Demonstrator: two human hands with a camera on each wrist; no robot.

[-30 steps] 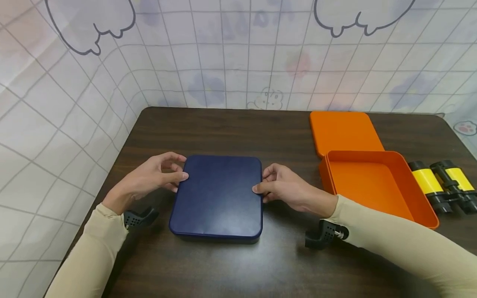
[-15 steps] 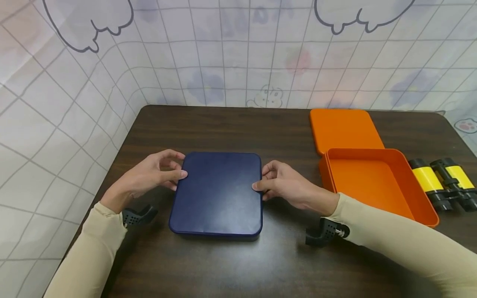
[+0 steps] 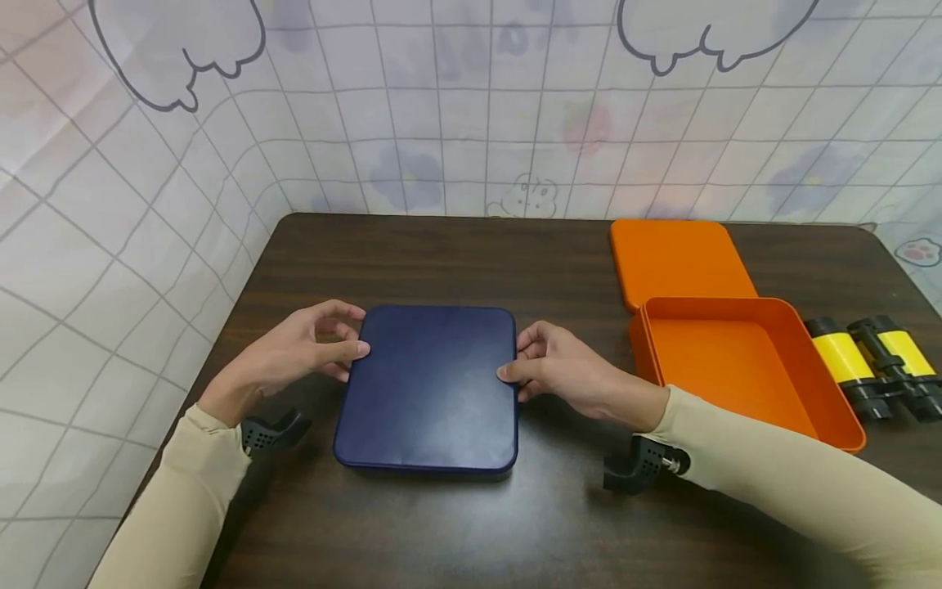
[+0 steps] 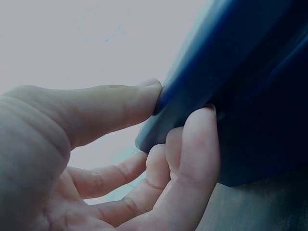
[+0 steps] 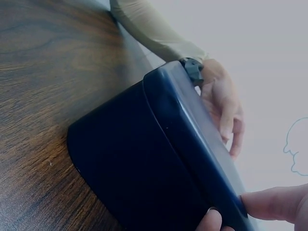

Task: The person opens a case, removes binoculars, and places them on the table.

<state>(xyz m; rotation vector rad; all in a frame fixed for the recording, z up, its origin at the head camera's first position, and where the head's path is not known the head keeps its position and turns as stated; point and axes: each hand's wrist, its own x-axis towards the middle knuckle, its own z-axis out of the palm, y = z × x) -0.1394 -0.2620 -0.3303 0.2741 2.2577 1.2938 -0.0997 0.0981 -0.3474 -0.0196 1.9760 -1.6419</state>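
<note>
A dark blue rectangular box with its lid on (image 3: pixel 427 388) sits on the table in the head view. My left hand (image 3: pixel 294 348) pinches the lid's left rim, thumb at the top edge and fingers under the lip, as the left wrist view shows on the lid rim (image 4: pixel 192 82). Across from it, my right hand (image 3: pixel 562 372) pinches the lid's right rim the same way. In the right wrist view the lid (image 5: pixel 192 130) fits over the box body (image 5: pixel 125 144), with a thin seam between them.
An open orange box (image 3: pixel 736 360) stands on the right, partly behind my right forearm. Its flat orange lid (image 3: pixel 680 262) lies behind it. Yellow and black binoculars (image 3: pixel 842 356) rest at the far right of the dark wooden table (image 3: pixel 441 262). A patterned curtain (image 3: pixel 471 106) hangs around the back and left.
Both hands keep their hold on the blue lid's sides. The box and the other things stay where they are; only the head view shifts slightly.
</note>
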